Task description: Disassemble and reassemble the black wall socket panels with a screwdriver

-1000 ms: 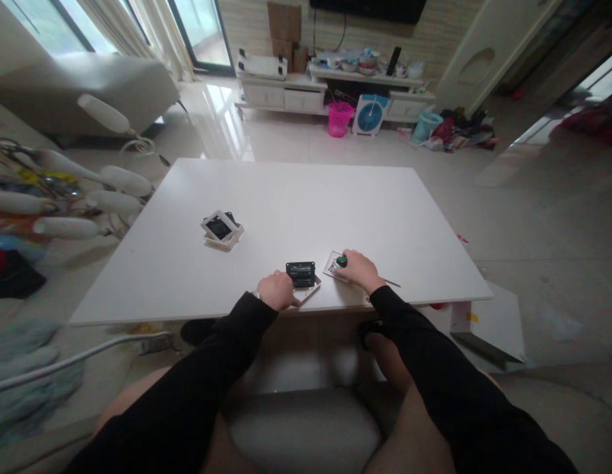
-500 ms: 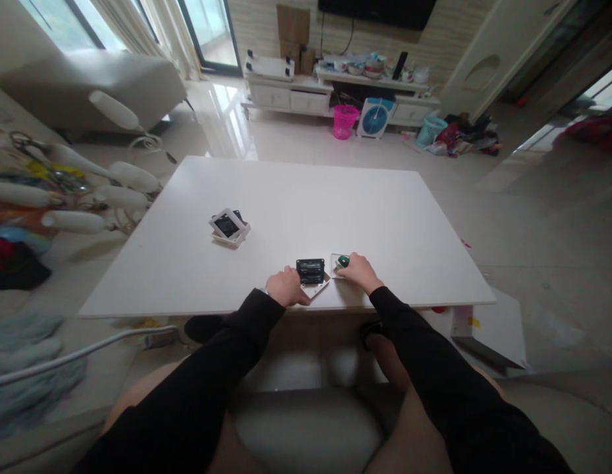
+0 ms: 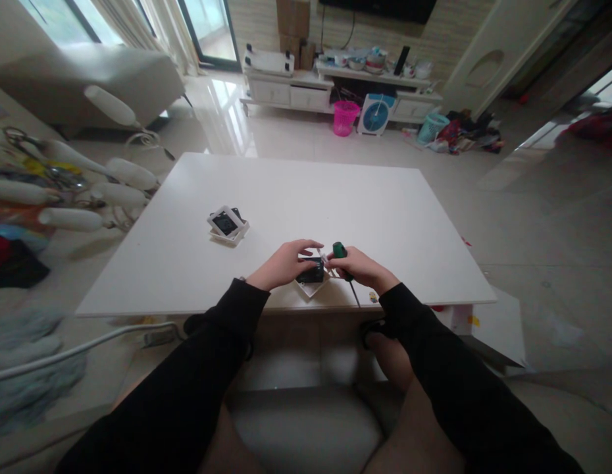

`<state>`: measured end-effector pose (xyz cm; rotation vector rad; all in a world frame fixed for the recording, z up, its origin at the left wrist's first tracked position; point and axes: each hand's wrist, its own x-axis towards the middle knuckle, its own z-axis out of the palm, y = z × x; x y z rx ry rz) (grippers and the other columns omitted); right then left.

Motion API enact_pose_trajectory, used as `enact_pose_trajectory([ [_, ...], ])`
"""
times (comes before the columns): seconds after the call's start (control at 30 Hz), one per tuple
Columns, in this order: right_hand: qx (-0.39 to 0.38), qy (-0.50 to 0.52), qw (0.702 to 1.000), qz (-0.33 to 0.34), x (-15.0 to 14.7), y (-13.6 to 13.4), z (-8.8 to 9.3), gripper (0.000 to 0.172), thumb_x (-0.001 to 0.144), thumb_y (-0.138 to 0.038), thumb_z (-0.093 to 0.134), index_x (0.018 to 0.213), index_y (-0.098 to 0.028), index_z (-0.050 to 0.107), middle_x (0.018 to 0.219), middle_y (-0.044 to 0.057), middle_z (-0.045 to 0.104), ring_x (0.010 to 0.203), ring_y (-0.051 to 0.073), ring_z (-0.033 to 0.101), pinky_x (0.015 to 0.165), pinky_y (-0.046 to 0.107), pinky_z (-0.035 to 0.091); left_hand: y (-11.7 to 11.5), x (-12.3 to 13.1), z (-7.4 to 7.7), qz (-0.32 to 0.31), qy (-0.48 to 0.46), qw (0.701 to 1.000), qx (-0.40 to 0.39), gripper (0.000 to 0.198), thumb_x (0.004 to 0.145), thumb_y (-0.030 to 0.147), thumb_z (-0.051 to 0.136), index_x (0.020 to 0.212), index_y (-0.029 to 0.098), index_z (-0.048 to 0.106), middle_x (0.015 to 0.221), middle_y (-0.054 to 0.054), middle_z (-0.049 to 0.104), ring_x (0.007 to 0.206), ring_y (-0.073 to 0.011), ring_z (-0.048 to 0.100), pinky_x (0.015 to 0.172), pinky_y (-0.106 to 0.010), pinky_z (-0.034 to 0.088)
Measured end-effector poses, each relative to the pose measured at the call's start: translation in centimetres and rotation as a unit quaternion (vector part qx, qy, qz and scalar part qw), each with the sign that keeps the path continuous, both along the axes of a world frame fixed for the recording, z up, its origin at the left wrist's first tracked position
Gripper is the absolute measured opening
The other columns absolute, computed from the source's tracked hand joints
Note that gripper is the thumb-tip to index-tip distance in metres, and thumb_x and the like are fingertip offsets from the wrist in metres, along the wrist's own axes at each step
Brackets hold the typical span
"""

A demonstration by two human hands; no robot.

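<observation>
My right hand [image 3: 360, 266] is closed round a screwdriver [image 3: 339, 251] with a green handle, its thin shaft slanting down toward the table's front edge. At its fingertips is a small whitish piece [image 3: 324, 257], too small to name. Facing it, my left hand [image 3: 289, 263] has thumb and fingers apart, close to that piece and over a black slotted part [image 3: 313, 271] that looks like a battery holder. Under the black part lies a white square plastic frame [image 3: 312, 288], one corner pointing at me. My left hand partly covers both.
A stack of white frames and black parts [image 3: 228, 225] sits on the left of the white table [image 3: 286, 191]. A small yellowish patch [image 3: 374, 297] shows by the front edge. Beyond are a pink basket [image 3: 345, 118], a blue fan [image 3: 376, 114] and a floor lamp [image 3: 123, 174].
My right hand has lifted from the clear square piece and now shows the screwdriver upright with its shaft down. My left hand has moved up from the white frame's corner, fingers spreading.
</observation>
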<state>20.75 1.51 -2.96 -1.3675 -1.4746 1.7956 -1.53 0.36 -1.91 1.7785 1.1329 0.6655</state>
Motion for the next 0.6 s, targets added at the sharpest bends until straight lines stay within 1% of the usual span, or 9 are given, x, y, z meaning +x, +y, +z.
enact_pose_trajectory([
  [0.07, -0.01, 0.03, 0.999, 0.013, -0.6, -0.4, 0.2, 0.021, 0.064, -0.031, 0.077, 0.066, -0.017, 0.062, 0.052, -0.005, 0.051, 0.051, 0.01, 0.044, 0.052, 0.026, 0.03, -0.1, 0.4, 0.1, 0.003, -0.016, 1.0, 0.003, 0.027, 0.085, 0.013, 0.07, 0.112, 0.016, 0.072, 0.114, -0.01, 0.077, 0.096, -0.0185, 0.076, 0.083, -0.03, 0.061],
  [0.13, -0.02, 0.047, 0.999, 0.013, -1.0, -0.6, 0.3, 0.023, 0.064, -0.032, 0.079, 0.066, -0.017, 0.062, 0.055, -0.004, 0.053, 0.053, 0.01, 0.045, 0.054, 0.026, 0.032, -0.2, 0.4, 0.4, 0.027, 0.0, 0.999, 0.028, 0.017, 0.083, 0.01, 0.069, 0.1, 0.015, 0.073, 0.098, -0.007, 0.077, 0.083, -0.0156, 0.074, 0.077, -0.028, 0.059],
  [0.23, -0.028, 0.056, 0.998, -0.009, -1.1, -0.6, 0.1, 0.027, 0.065, -0.036, 0.081, 0.076, -0.016, 0.067, 0.064, -0.002, 0.058, 0.058, 0.011, 0.048, 0.056, 0.027, 0.034, 0.0, 0.0, 0.7, 0.041, 0.056, 0.995, 0.074, 0.005, 0.083, 0.014, 0.074, 0.087, 0.016, 0.074, 0.082, -0.003, 0.074, 0.075, -0.0144, 0.068, 0.071, -0.026, 0.053],
  [0.27, -0.026, 0.056, 0.998, -0.016, -0.9, -0.5, 0.0, 0.03, 0.065, -0.037, 0.081, 0.082, -0.015, 0.069, 0.067, -0.001, 0.06, 0.059, 0.011, 0.049, 0.058, 0.027, 0.035, 0.1, -0.2, 0.8, 0.036, 0.078, 0.993, 0.085, 0.003, 0.083, 0.018, 0.076, 0.085, 0.016, 0.075, 0.079, -0.003, 0.073, 0.074, -0.0144, 0.066, 0.07, -0.025, 0.051],
  [0.3, -0.019, 0.052, 0.998, -0.021, -0.8, -0.4, -0.2, 0.032, 0.066, -0.038, 0.08, 0.086, -0.015, 0.069, 0.07, -0.001, 0.062, 0.061, 0.012, 0.05, 0.059, 0.027, 0.036, 0.2, -0.4, 0.9, 0.033, 0.1, 0.99, 0.094, 0.005, 0.083, 0.02, 0.077, 0.082, 0.016, 0.076, 0.077, -0.003, 0.073, 0.072, -0.0145, 0.065, 0.069, -0.026, 0.048],
  [0.37, 0.023, 0.016, 0.999, -0.032, -0.4, 0.0, -0.8, 0.031, 0.066, -0.037, 0.078, 0.086, -0.017, 0.067, 0.072, -0.001, 0.062, 0.064, 0.013, 0.051, 0.062, 0.028, 0.037, 0.3, -0.8, 1.0, 0.031, 0.137, 0.985, 0.1, 0.009, 0.084, 0.024, 0.078, 0.08, 0.016, 0.077, 0.074, -0.003, 0.072, 0.071, -0.0147, 0.063, 0.068, -0.026, 0.045],
  [0.43, 0.102, -0.066, 0.992, -0.039, -0.1, 0.3, -1.6, 0.022, 0.065, -0.033, 0.075, 0.075, -0.019, 0.061, 0.069, -0.002, 0.059, 0.066, 0.014, 0.049, 0.063, 0.028, 0.036, 0.4, -1.0, 1.0, 0.031, 0.162, 0.982, 0.091, 0.01, 0.084, 0.025, 0.078, 0.08, 0.016, 0.079, 0.073, -0.003, 0.073, 0.07, -0.0149, 0.063, 0.068, -0.027, 0.044],
  [0.53, 0.212, -0.188, 0.958, -0.03, 0.1, 0.6, -2.6, 0.016, 0.066, -0.029, 0.068, 0.067, -0.021, 0.055, 0.066, -0.004, 0.055, 0.067, 0.014, 0.045, 0.064, 0.028, 0.033, 0.5, -1.1, 0.9, 0.016, 0.184, 0.98, 0.073, 0.011, 0.083, 0.025, 0.078, 0.081, 0.015, 0.08, 0.075, -0.005, 0.074, 0.07, -0.0157, 0.064, 0.07, -0.028, 0.045],
  [0.6, 0.243, -0.218, 0.945, -0.011, 0.0, 0.7, -3.1, 0.012, 0.067, -0.027, 0.065, 0.068, -0.021, 0.055, 0.067, -0.004, 0.054, 0.068, 0.014, 0.045, 0.065, 0.027, 0.033, 0.4, -1.0, 0.7, 0.002, 0.197, 0.978, 0.069, 0.009, 0.083, 0.023, 0.078, 0.082, 0.014, 0.08, 0.076, -0.006, 0.075, 0.071, -0.0162, 0.064, 0.07, -0.028, 0.045],
])
